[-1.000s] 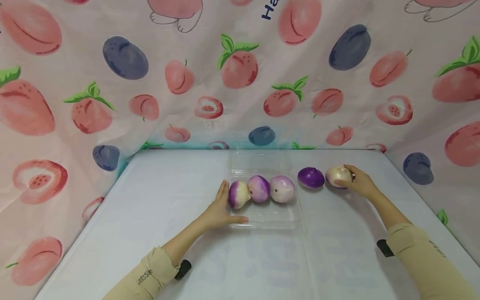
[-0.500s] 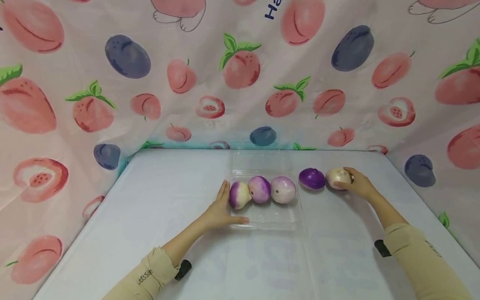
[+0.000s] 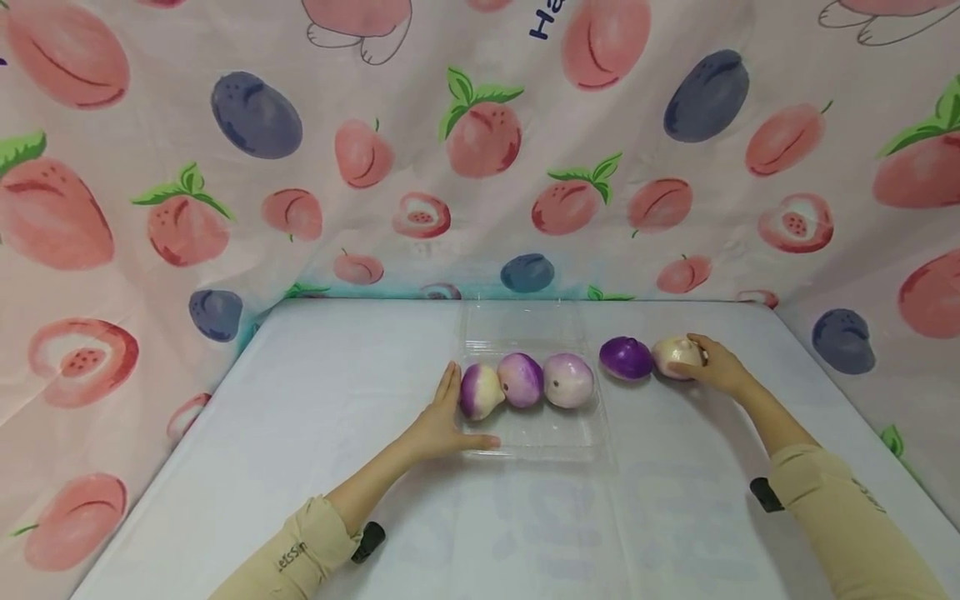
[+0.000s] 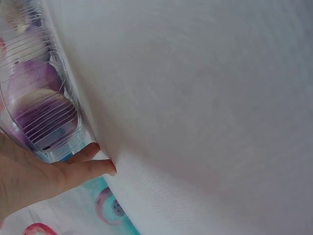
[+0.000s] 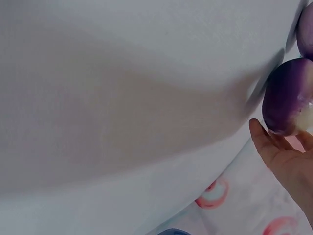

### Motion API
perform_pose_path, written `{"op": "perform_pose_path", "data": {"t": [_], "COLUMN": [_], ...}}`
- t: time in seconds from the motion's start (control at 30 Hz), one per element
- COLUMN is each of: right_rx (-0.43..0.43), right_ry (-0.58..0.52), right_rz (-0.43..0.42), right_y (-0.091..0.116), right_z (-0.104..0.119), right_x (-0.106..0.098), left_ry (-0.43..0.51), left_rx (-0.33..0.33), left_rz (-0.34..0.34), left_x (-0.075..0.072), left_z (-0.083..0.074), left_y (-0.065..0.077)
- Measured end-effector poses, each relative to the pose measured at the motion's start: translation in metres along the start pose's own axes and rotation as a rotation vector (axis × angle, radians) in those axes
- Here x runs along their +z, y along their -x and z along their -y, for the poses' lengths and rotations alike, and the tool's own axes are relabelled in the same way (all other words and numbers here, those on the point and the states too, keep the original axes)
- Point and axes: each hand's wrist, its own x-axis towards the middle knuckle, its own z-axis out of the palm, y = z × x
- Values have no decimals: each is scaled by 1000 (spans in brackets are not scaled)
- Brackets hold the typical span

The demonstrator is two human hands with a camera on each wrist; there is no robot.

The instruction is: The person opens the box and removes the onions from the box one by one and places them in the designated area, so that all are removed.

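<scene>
A clear plastic clamshell box lies with its lid folded back on the table. In its tray, three purple-and-white onions sit in a row: a left onion, a middle onion and a right onion. My left hand rests at the box's left side, fingers straight along the wall and thumb by the front edge. To the right of the box lies a deep purple onion. Beside it, my right hand holds a cream-topped onion between thumb and fingers; the right wrist view shows its purple side.
The table has a white cover. Behind and beside it hangs a fruit-printed cloth. The box lid extends toward the table's back edge.
Hardly anything differs. The whole head view has shifted slightly, while both hands and the onions keep their places.
</scene>
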Motion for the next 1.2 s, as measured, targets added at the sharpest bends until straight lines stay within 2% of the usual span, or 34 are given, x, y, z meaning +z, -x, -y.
{"op": "perform_pose_path", "data": {"t": [0.2,0.43,0.7,0.9,1.13,1.2], "right_rx": [-37,-86,-51,-106,-186,-197], "right_ry": [-18,26,13,24,3,-22], "right_rz": [-5,-54,-61,-175,-369,-401], "right_y": [0,2,0,4,11,12], "right_z": [-2,-1,4,10,20,24], "right_x": [0,-1,-3,-1,7,9], "left_ry": [-1,-13,0,0,0,-2], "left_rx": [3,3,-3,4,-3,-3], "left_rz": [0,-1,-2,-4,0,0], "left_x": [0,0,-1,-2,-1,-1], "left_z": [-1,-2,-3,-2,-2,-3], "left_y": [0,1,1,1,2,2]}}
